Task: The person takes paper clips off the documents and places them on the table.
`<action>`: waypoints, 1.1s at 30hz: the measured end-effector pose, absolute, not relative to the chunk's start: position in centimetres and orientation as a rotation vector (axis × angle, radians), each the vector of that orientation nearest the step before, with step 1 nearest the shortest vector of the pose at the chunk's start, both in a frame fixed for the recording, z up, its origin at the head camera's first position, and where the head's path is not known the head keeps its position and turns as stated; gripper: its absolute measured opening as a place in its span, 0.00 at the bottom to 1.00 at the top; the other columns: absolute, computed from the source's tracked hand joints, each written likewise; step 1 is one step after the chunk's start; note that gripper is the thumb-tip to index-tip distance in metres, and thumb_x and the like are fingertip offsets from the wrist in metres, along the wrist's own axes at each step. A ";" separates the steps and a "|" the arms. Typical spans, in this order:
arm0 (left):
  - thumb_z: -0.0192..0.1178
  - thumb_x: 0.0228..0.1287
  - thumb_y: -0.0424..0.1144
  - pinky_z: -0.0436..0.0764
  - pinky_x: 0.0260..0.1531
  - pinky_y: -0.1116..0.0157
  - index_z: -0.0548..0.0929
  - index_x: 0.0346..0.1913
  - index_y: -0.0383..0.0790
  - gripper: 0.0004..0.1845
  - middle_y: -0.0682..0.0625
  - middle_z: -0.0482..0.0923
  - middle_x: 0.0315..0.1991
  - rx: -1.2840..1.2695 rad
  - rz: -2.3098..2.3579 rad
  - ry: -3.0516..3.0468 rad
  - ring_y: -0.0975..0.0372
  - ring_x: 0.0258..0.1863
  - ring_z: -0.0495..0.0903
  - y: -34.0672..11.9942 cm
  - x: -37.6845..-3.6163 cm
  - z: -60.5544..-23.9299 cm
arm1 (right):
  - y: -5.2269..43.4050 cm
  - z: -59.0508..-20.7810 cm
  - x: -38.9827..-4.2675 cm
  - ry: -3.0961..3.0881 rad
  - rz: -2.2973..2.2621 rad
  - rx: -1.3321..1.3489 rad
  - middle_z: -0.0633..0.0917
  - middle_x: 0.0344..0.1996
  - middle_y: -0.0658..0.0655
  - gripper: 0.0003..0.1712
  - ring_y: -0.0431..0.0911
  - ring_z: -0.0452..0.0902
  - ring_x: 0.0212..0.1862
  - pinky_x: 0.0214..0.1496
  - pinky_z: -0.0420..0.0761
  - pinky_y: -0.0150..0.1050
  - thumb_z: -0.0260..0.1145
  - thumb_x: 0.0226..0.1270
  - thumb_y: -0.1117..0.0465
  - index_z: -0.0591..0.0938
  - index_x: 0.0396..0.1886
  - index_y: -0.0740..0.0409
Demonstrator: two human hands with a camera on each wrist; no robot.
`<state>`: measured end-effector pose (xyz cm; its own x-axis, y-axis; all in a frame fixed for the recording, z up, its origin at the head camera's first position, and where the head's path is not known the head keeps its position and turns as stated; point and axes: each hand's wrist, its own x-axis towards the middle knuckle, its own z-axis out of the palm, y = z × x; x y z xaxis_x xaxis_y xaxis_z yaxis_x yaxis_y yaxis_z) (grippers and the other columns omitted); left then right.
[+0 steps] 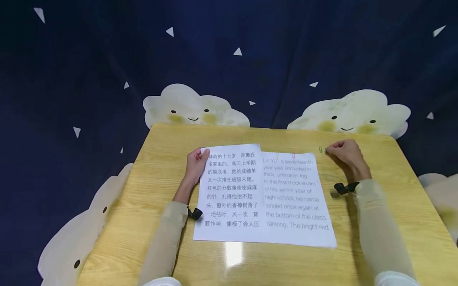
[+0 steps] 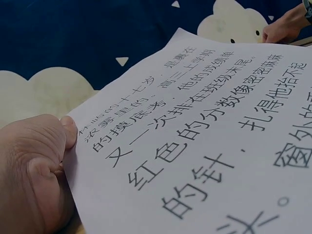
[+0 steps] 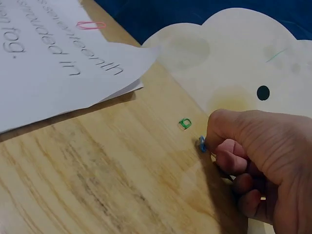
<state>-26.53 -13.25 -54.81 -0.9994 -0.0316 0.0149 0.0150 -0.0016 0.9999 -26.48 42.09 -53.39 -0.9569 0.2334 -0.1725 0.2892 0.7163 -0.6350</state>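
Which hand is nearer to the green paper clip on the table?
Right. The right hand is just beside the green paper clip; the left hand holds the Chinese sheet far across.

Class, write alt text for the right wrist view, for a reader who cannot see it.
A right hand with curled fingers pinches a blue paper clip just above a wooden table, with a green paper clip lying close beside it. At upper left, stacked printed sheets carry a pink paper clip; a cloud-face cloth hangs behind.

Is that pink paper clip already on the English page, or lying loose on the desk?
On: the pink paper clip sits over the top edge of the English page.
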 end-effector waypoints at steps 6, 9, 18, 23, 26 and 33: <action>0.61 0.78 0.37 0.75 0.22 0.74 0.84 0.48 0.25 0.14 0.55 0.81 0.25 0.041 -2.245 -2.182 0.67 0.21 0.77 -13.3 -26.6 -54.7 | 42.2 -53.6 -26.2 2.826 -1.137 0.402 0.86 0.43 0.63 0.29 0.51 0.76 0.39 0.33 0.77 0.38 0.65 0.74 0.42 0.86 0.49 0.67; 0.61 0.78 0.38 0.74 0.22 0.74 0.84 0.48 0.26 0.14 0.55 0.81 0.25 0.040 -2.241 -2.167 0.68 0.21 0.76 -13.6 -26.7 -54.9 | 42.0 -53.8 -26.2 2.808 -1.224 0.373 0.85 0.42 0.62 0.32 0.50 0.75 0.39 0.31 0.77 0.37 0.65 0.74 0.39 0.84 0.50 0.66; 0.60 0.79 0.39 0.75 0.22 0.74 0.84 0.49 0.27 0.14 0.54 0.82 0.27 0.035 -2.235 -2.182 0.67 0.22 0.77 -13.4 -26.8 -55.0 | 42.3 -54.2 -25.7 2.869 -1.175 0.382 0.83 0.40 0.59 0.33 0.52 0.74 0.39 0.34 0.75 0.40 0.68 0.70 0.36 0.84 0.48 0.64; 0.61 0.78 0.40 0.74 0.22 0.74 0.84 0.49 0.27 0.15 0.53 0.81 0.26 0.047 -2.208 -2.216 0.66 0.22 0.76 -13.4 -26.9 -54.9 | 42.5 -54.3 -25.5 2.895 -1.174 0.415 0.84 0.38 0.57 0.33 0.51 0.74 0.37 0.31 0.75 0.40 0.67 0.70 0.35 0.85 0.48 0.63; 0.61 0.78 0.39 0.74 0.21 0.74 0.84 0.48 0.26 0.15 0.54 0.79 0.25 0.042 -2.161 -2.236 0.67 0.21 0.75 -14.0 -27.2 -54.8 | 42.6 -54.2 -25.5 2.899 -1.209 0.429 0.83 0.36 0.55 0.33 0.50 0.73 0.36 0.30 0.74 0.39 0.68 0.70 0.36 0.85 0.48 0.64; 0.57 0.81 0.39 0.73 0.25 0.72 0.84 0.49 0.28 0.14 0.52 0.76 0.27 0.055 -2.038 -2.401 0.65 0.24 0.73 -16.1 -27.5 -54.5 | 42.2 -54.5 -25.4 2.854 -1.276 0.458 0.81 0.33 0.52 0.33 0.47 0.73 0.32 0.28 0.74 0.38 0.69 0.69 0.35 0.85 0.49 0.63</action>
<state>-27.52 -16.07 -54.48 -0.9994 -0.0211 -0.0288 -0.0319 0.1621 0.9863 -25.43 42.16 -54.48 -0.9579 0.2689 -0.1005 0.2542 0.6321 -0.7320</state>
